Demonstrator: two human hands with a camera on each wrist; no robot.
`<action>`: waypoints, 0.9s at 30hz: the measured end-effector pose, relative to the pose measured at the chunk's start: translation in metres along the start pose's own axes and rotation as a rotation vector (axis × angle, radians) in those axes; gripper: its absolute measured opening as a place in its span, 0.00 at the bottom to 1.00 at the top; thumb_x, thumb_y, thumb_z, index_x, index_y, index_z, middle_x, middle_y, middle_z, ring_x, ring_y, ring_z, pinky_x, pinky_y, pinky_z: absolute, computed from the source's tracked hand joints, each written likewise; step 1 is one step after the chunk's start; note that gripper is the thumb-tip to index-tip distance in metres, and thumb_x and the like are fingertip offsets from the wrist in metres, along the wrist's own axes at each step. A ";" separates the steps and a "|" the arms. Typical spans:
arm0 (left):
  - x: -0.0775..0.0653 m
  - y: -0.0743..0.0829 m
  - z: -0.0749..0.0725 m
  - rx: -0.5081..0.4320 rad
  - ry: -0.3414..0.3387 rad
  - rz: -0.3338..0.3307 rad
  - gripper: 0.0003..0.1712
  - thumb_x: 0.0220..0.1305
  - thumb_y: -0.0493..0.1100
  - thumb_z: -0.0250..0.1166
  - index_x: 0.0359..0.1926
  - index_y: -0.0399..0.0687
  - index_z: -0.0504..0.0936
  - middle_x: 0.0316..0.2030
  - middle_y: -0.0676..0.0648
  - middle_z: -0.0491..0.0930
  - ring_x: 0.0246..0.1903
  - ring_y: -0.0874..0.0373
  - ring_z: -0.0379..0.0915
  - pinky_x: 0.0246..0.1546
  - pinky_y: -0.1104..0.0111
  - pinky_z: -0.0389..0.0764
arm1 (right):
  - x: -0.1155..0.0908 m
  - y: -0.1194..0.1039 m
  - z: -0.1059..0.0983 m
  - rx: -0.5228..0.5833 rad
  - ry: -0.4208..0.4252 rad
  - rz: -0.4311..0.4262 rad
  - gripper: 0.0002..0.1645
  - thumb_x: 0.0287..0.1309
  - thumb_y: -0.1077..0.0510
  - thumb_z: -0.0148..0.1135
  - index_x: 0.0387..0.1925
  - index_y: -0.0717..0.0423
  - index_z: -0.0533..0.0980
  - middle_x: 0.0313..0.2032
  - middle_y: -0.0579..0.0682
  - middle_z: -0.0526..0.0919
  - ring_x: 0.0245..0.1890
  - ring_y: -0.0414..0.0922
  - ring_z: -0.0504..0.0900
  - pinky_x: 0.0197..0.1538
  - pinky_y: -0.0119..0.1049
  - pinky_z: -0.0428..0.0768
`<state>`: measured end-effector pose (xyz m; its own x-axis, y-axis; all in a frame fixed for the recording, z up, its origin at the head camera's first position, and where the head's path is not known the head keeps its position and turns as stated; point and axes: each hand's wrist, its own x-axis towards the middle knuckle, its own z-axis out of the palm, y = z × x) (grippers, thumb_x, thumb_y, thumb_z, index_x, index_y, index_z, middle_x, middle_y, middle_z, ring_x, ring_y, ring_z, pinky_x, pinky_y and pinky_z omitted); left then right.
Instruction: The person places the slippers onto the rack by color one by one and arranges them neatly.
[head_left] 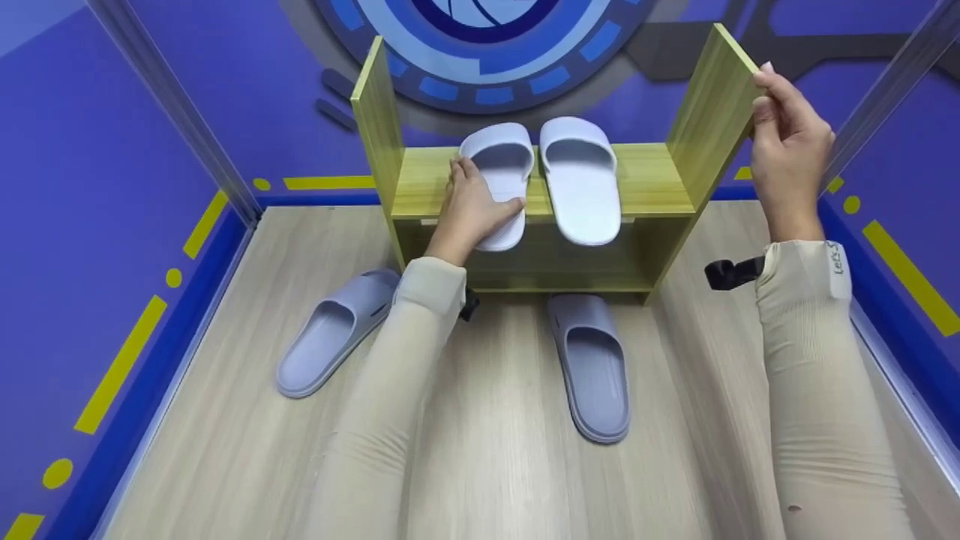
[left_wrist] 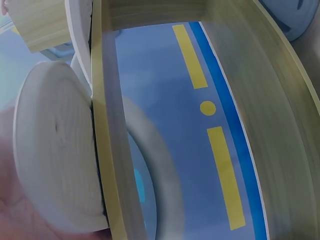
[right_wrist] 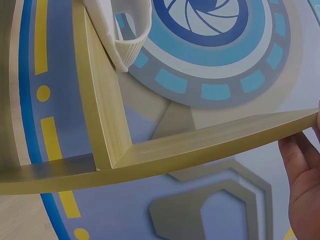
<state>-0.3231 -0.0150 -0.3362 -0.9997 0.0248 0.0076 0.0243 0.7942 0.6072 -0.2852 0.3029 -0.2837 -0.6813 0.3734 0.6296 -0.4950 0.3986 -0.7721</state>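
Observation:
A wooden shoe rack stands against the back wall, and two white slippers sit side by side on its upper shelf, toes to the back. My left hand grips the left white slipper, thumb on its right edge and fingers along its left. The heel end of that slipper juts past the shelf's front edge; its sole shows in the left wrist view. Beside it rests the right white slipper, untouched. My right hand pinches the top front corner of the rack's right side panel.
Two grey slippers lie on the wood-grain floor: one angled at the left, partly behind my left forearm, another before the rack. Blue patterned walls enclose the left, back and right sides.

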 end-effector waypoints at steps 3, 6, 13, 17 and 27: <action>0.002 0.002 0.004 -0.014 0.019 0.012 0.66 0.53 0.61 0.68 0.74 0.31 0.38 0.75 0.32 0.38 0.74 0.41 0.40 0.73 0.59 0.51 | 0.000 -0.002 0.000 0.009 0.005 -0.001 0.15 0.63 0.59 0.58 0.49 0.52 0.82 0.58 0.49 0.79 0.23 0.30 0.71 0.34 0.22 0.69; 0.003 0.003 0.008 -0.024 0.045 0.022 0.65 0.54 0.60 0.69 0.74 0.30 0.38 0.74 0.31 0.37 0.74 0.40 0.39 0.74 0.59 0.50 | 0.000 -0.003 0.000 -0.012 0.008 -0.001 0.15 0.63 0.58 0.58 0.49 0.51 0.82 0.58 0.48 0.79 0.22 0.30 0.69 0.33 0.22 0.67; 0.006 0.007 0.015 -0.048 0.078 0.025 0.64 0.54 0.59 0.68 0.74 0.31 0.38 0.75 0.32 0.37 0.75 0.41 0.37 0.74 0.60 0.46 | 0.001 -0.002 -0.001 -0.024 0.012 -0.006 0.15 0.64 0.58 0.57 0.50 0.51 0.82 0.58 0.48 0.79 0.19 0.29 0.66 0.31 0.23 0.64; 0.006 0.009 0.017 -0.039 0.087 0.029 0.64 0.55 0.59 0.68 0.74 0.30 0.38 0.74 0.31 0.36 0.75 0.41 0.36 0.74 0.60 0.47 | 0.001 -0.002 -0.001 0.001 0.007 -0.001 0.16 0.63 0.58 0.58 0.50 0.52 0.82 0.58 0.49 0.79 0.21 0.30 0.69 0.33 0.22 0.67; 0.000 0.008 0.022 -0.003 0.139 0.042 0.60 0.55 0.62 0.64 0.75 0.39 0.42 0.76 0.38 0.37 0.74 0.43 0.41 0.72 0.56 0.54 | -0.001 -0.002 0.000 0.002 0.000 0.023 0.17 0.62 0.58 0.58 0.51 0.51 0.82 0.59 0.46 0.78 0.32 0.33 0.78 0.37 0.21 0.74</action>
<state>-0.3227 0.0047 -0.3493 -0.9894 -0.0261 0.1429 0.0667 0.7922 0.6066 -0.2834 0.3012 -0.2826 -0.6923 0.3825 0.6119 -0.4804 0.3883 -0.7864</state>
